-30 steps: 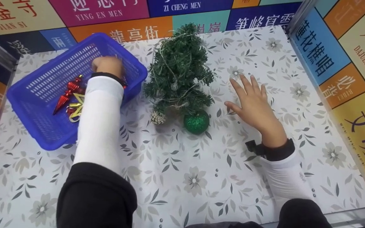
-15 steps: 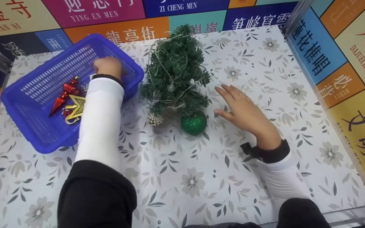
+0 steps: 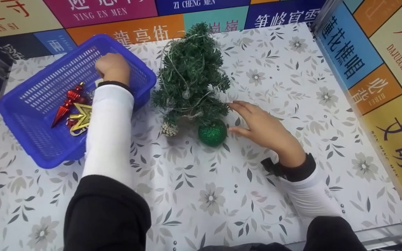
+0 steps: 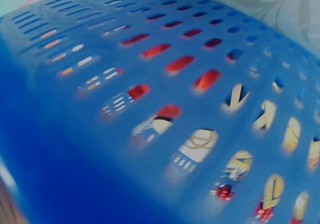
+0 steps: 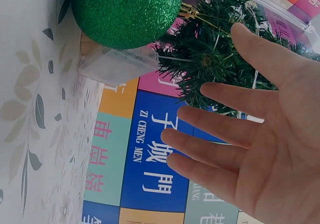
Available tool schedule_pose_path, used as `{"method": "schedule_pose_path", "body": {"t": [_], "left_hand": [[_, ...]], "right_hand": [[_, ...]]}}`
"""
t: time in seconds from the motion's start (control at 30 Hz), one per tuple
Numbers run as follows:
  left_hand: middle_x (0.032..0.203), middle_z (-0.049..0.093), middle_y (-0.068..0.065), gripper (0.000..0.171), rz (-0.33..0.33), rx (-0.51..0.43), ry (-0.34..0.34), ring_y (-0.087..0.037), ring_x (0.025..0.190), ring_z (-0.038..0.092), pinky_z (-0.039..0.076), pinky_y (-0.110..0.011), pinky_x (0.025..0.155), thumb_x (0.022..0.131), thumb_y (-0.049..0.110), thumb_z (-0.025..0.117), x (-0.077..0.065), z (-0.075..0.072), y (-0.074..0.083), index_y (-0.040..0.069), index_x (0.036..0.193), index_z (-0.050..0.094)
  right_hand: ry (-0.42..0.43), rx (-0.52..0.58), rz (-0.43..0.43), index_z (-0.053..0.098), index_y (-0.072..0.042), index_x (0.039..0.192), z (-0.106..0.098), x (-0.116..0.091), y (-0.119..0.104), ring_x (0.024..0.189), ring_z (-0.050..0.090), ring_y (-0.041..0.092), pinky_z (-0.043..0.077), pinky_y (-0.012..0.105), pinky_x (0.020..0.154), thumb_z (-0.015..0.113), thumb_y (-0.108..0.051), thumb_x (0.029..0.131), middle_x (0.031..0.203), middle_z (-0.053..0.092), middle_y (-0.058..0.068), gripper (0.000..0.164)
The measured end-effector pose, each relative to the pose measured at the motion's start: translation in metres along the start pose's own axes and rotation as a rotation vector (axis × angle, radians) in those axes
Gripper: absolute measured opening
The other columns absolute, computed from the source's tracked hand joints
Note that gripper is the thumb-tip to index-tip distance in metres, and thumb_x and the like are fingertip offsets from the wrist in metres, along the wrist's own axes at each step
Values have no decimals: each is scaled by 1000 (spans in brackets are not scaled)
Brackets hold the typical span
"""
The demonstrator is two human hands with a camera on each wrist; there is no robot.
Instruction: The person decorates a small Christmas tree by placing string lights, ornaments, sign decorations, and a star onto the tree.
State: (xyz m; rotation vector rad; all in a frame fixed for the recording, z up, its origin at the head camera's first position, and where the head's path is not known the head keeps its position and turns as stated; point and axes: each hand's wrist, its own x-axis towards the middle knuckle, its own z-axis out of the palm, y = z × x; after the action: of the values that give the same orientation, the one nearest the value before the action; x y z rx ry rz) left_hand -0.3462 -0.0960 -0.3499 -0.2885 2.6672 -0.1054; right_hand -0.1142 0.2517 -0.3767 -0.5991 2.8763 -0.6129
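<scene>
My right hand (image 3: 265, 130), fingers straight and spread with the thumb held apart, hangs close beside the right side of a small green Christmas tree (image 3: 195, 69), near its lower branches; whether the fingertips brush them, I cannot tell. The glittering green ball (image 3: 212, 133) sits at the tree's front right, just beside my thumb and clear of it. A pale pine cone (image 3: 169, 129) is at the tree's front left. Left of the tree, my left hand (image 3: 114, 68) is at the near-tree end of the blue basket (image 3: 56, 160); its fingertips are hidden, and I cannot tell whether they pinch anything. Farther from the tree than that hand, a red spindle-shaped ornament (image 3: 69, 102) and a gold star (image 3: 86, 109) lie in the basket.
</scene>
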Motion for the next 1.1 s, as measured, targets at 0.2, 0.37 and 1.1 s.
{"method": "schedule_pose_path", "body": {"t": [0.2,0.37,1.1], "left_hand": [[143,48,-21,47,-41,-82,37,-31,127,53,53,-39,91,105,11,19,0,-8,-12,-6,145,35],[144,47,-23,49,-49,-102,56,-35,128,52,48,-46,102,103,16,28,-8,-18,-23,-7,146,31],[135,55,-23,58,7,-363,355,-41,116,57,53,-48,87,99,38,33,-89,-47,-85,-2,139,48]], "right_hand": [[19,-7,6,32,-13,150,-3,-2,2,137,38,37,31,51,114,61,-42,93,151,37,16,70],[18,-16,17,33,-14,150,-5,-3,2,138,37,35,31,50,115,59,-47,92,152,37,14,71],[48,41,17,35,-11,149,-5,-4,5,138,36,37,29,52,115,59,-38,95,150,39,16,64]]}}
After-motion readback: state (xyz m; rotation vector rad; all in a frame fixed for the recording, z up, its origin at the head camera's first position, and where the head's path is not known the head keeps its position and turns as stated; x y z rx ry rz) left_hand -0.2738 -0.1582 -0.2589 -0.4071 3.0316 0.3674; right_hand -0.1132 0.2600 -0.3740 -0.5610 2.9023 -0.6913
